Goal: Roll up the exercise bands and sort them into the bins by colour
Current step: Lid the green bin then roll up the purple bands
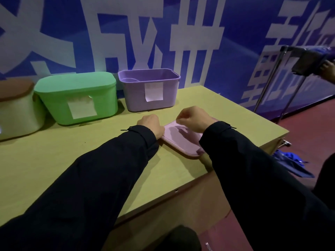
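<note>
A flat pinkish-purple lid lies on the table in front of the open purple bin. My left hand grips the lid's left edge with curled fingers. Over the lid's far right corner, my right hand also curls its fingers onto the rim. Something pale purple and rounded lies inside the purple bin; I cannot make out what it is. Left of it stands a green bin with its lid on. No loose band shows on the table.
A beige bin with a brown lid stands at the far left. Paper labels hang on the green and purple bins. The yellow-green table ends just right of the lid. A metal stand and another person's hand are at the right.
</note>
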{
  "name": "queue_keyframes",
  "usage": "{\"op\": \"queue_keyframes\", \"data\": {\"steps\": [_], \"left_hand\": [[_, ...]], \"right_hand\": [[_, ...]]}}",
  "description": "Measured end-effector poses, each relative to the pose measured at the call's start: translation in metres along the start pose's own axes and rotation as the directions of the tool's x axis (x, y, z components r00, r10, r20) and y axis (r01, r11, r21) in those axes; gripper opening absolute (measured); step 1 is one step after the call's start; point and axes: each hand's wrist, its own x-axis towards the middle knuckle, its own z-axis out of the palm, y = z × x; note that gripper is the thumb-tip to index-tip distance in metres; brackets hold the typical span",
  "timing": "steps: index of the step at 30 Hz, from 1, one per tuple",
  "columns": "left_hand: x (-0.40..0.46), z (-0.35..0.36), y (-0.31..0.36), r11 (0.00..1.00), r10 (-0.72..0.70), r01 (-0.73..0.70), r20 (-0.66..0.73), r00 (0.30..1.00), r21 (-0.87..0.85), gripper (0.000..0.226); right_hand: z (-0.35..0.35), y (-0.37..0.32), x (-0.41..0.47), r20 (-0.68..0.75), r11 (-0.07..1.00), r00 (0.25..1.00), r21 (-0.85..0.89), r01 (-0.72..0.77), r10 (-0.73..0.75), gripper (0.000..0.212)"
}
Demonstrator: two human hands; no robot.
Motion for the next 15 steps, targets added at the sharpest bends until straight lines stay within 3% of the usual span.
{"op": "queue_keyframes", "data": {"steps": [4,7,9,11,13,15], "left_hand": [[-0.002,-0.013,-0.007,0.928,-0.052,0.050,0.003,0.999,-0.370,0.020],[-0.004,-0.042,-0.002,0.686,-0.089,0.020,-0.056,0.994,-0.728,0.018],[-0.007,-0.069,0.000,0.556,-0.087,-0.067,-0.138,0.987,-0.829,0.020],[-0.012,-0.095,0.004,0.453,-0.073,-0.159,-0.214,0.974,-0.877,0.018],[-0.011,-0.113,0.005,0.349,-0.082,-0.231,-0.275,0.958,-0.908,0.014],[-0.004,-0.120,0.002,0.283,-0.100,-0.279,-0.318,0.943,-0.917,0.027]], "right_hand": [[0.008,-0.028,-0.016,0.007,0.996,0.998,0.070,0.059,-0.060,0.027],[0.000,-0.051,-0.030,-0.077,0.983,0.995,0.164,0.082,-0.071,0.057],[-0.017,-0.063,-0.039,-0.053,0.991,0.990,0.022,0.131,-0.130,0.072],[-0.030,-0.069,-0.045,-0.139,0.951,0.971,-0.266,0.155,-0.197,0.058],[-0.041,-0.073,-0.042,-0.368,0.867,0.855,-0.469,0.168,-0.364,0.030],[-0.052,-0.075,-0.037,-0.574,0.878,0.688,-0.433,0.206,-0.444,0.015]]}}
